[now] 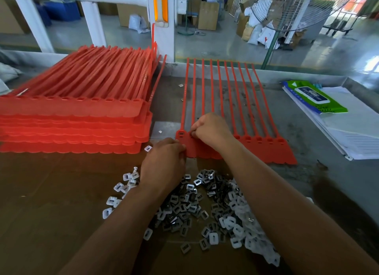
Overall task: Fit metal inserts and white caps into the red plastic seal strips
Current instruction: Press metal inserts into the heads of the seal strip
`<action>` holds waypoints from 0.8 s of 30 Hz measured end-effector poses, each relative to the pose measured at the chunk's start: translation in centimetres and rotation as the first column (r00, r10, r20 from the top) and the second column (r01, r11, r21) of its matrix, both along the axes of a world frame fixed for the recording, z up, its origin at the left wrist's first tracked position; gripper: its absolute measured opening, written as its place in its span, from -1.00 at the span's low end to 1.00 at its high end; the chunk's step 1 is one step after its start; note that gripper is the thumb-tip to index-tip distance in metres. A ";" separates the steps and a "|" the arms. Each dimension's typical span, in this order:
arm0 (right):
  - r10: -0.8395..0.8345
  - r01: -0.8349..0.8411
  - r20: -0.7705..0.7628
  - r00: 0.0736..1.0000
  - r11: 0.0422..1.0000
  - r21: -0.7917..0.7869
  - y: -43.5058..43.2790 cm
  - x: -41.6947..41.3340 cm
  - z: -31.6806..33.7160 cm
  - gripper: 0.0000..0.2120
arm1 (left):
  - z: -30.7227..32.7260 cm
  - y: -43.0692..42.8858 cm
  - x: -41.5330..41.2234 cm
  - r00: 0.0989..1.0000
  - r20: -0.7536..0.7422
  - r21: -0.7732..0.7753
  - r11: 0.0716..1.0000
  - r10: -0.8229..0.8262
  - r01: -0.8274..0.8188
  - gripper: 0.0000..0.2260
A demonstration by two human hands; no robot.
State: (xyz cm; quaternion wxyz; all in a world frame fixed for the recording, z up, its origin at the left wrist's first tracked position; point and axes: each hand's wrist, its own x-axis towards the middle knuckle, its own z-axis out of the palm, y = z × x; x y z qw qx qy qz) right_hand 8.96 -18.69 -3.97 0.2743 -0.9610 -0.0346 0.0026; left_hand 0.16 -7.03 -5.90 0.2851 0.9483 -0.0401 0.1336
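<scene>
Right hand: the right hand (211, 129) lies on the near end of the flat strip set (266, 149), fingers curled tight and tips pinching at the second socket from the left; if a small piece is between them, it is hidden
Left hand: the left hand (164, 160) has its fingers curled on the left lower edge of the same set, I think to keep it from sliding while the other hand presses
Task thing: the flat strip set lies alone on the tabletop (307, 172), heads toward the person and tails pointing away, so every socket is easy to reach
Step, as I judge: fitting goes from left to right; the sockets at the right end look not yet filled
Supply: metal inserts (180, 205) and white caps (235, 227) are mixed in one loose pile on a cardboard sheet (51, 192), just under both forearms, so each pick is a short way
Waiting stock: a stack of strip sets (71, 118) stands just beside, on the left, near enough for taking the next one
Further out: a wipes pack (311, 96) rests on paper sheets (352, 135) at the right, well apart from the work
</scene>
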 end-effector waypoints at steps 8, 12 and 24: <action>-0.019 0.020 -0.021 1.000 0.999 0.044 -0.1 0.0 0.3 -0.84 | -0.1 0.0 0.1 1.000 0.006 0.002 1.000 -0.001 0.001 -0.80; -0.021 0.021 -0.014 1.000 0.998 0.055 -0.2 -0.1 0.1 -0.85 | -0.1 -0.1 0.1 1.000 0.007 0.003 1.000 0.002 -0.002 -0.81; 0.248 -0.250 0.029 0.968 0.963 0.098 -2.5 -6.0 3.4 -0.94 | -0.4 0.1 0.4 1.000 -0.014 0.031 0.999 0.008 -0.007 -0.77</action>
